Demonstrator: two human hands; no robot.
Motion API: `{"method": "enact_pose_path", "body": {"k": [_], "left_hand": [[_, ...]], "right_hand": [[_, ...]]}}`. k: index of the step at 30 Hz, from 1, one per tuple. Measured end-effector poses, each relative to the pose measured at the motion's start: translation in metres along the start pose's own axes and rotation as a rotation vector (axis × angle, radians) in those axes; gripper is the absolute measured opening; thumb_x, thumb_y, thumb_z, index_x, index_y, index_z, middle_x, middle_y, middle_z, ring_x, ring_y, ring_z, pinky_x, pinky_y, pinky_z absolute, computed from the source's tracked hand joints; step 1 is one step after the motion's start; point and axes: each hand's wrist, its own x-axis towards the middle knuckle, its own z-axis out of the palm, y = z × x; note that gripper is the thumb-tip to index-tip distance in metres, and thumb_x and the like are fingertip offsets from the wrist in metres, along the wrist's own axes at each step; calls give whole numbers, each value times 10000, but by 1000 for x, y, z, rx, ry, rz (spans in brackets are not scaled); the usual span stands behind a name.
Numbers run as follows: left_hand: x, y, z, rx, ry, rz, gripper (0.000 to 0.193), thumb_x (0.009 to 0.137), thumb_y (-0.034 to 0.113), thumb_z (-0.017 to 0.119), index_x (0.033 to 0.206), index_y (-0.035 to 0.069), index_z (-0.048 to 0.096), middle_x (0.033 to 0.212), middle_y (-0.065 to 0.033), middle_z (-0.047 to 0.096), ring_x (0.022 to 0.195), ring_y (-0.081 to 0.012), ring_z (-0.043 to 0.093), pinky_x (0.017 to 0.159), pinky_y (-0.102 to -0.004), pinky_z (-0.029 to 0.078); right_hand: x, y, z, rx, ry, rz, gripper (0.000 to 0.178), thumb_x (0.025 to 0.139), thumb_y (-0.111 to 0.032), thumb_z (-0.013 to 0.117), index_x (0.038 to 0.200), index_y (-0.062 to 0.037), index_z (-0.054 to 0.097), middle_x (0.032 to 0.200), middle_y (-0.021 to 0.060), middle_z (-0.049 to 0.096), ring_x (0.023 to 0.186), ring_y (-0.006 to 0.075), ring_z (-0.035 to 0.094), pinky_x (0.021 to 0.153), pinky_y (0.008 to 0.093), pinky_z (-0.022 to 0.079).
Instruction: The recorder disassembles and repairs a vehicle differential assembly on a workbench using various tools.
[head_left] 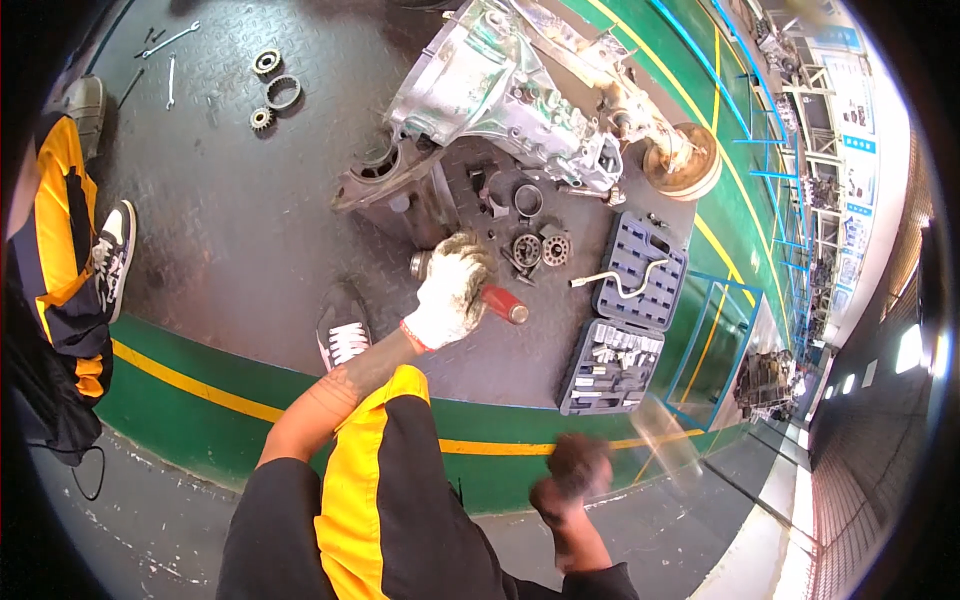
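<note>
My left hand (450, 295), in a whitish work glove, is closed around a red-handled tool (505, 305) with a metal-capped end. A grey metal end (418, 264) shows on the glove's other side; the tool's exact kind is hidden by the hand. Just beyond the glove stands a dark cast-metal housing (410, 200). My right hand (575, 470), lower right, is smeared by motion and looks like a fist. A pale blurred streak (668, 440) lies beside it; what the hand grips cannot be made out.
A large silver gearbox casing (480, 80) lies beyond, near a round rusty base (690, 165). Gears and rings (540, 247) lie on the dark tread plate, right of my glove. An open socket set (615, 360) is at right. A person's leg (60, 220) stands left.
</note>
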Motion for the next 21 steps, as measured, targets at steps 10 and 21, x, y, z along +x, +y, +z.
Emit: {"method": "enact_pose_path", "body": {"k": [10, 21], "left_hand": [[-4, -8, 5, -215, 102, -41, 269, 740, 23, 669, 1005, 66, 649, 1085, -122, 677, 1097, -349, 611, 1037, -505, 427], [-58, -37, -35, 612, -261, 357, 337, 852, 5, 583, 1179, -55, 636, 1187, -195, 670, 1173, -445, 579, 1039, -539, 432]], "right_hand": [[7, 40, 15, -8, 34, 423, 284, 1047, -168, 461, 819, 0, 474, 534, 54, 399, 463, 123, 352, 432, 325, 299], [-47, 199, 111, -387, -5, 648, 263, 1030, -310, 513, 926, -70, 545, 764, 224, 633, 729, 488, 603, 639, 567, 495]]}}
